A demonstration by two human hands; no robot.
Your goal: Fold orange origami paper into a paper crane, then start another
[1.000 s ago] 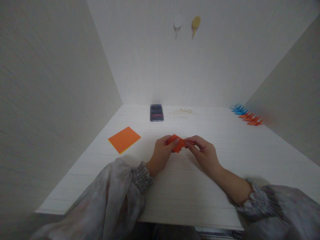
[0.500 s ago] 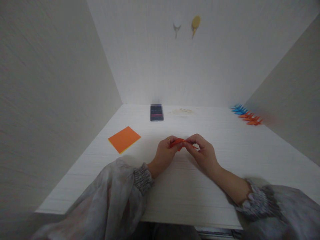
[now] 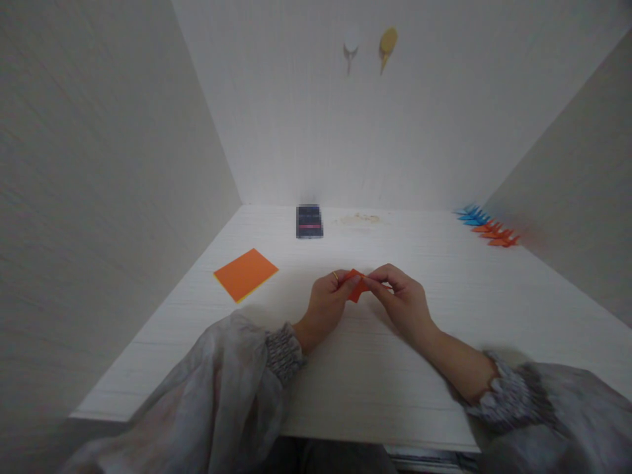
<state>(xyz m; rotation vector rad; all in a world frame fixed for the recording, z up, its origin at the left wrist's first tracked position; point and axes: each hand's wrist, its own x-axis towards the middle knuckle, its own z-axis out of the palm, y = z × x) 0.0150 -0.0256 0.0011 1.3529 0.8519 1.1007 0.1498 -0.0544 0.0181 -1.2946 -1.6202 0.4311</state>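
Between both hands is a small folded piece of orange origami paper (image 3: 355, 293), held just above the white table. My left hand (image 3: 329, 299) pinches its left side, thumb on top, with a ring on one finger. My right hand (image 3: 401, 295) grips the right side between thumb and fingertips, and a thin orange tip pokes out past those fingers. Parts of the folds are covered by the fingers. Left of my hands, a flat stack of orange paper sheets (image 3: 245, 274) with a yellow edge lies on the table.
Several folded blue paper figures (image 3: 473, 215) and orange paper figures (image 3: 496, 234) stand in a row at the back right. A dark blurred rectangular object (image 3: 309, 222) lies near the back wall. Two hooks, one yellow (image 3: 388, 41), are on that wall. Panels flank the table (image 3: 375, 382).
The folded orange paper has turned in my fingers, so a flat, pointed face now shows where a narrow edge was seen. Both hands stay in nearly the same place.
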